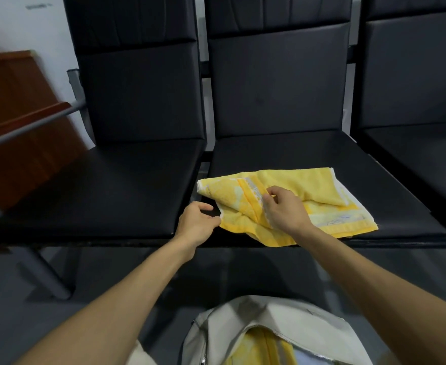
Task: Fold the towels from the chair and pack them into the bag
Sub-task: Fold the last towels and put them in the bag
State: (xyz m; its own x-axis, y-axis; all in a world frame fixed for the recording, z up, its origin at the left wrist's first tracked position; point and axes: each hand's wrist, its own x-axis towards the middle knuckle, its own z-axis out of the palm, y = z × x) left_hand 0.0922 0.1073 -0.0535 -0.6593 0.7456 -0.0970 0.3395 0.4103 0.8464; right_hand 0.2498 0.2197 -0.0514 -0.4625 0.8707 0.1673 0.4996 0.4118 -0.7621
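A yellow towel point(319, 191) with white patterned bands lies crumpled on the middle black chair seat point(277, 154), near its front edge. My left hand point(196, 223) pinches the towel's near left corner between thumb and fingers. My right hand point(285, 209) rests on the towel's middle and pinches a fold of its white fringed edge. Below me, on the floor, stands a beige bag point(269, 322) with its zip open. Inside it lies another yellow towel point(261, 346), folded.
Black padded chairs stand in a row: one on the left point(127, 180) and one on the right point(432, 154). A grey metal armrest point(27, 127) juts out at the far left, with a brown wooden cabinet point(14, 106) behind it. The floor is dark grey.
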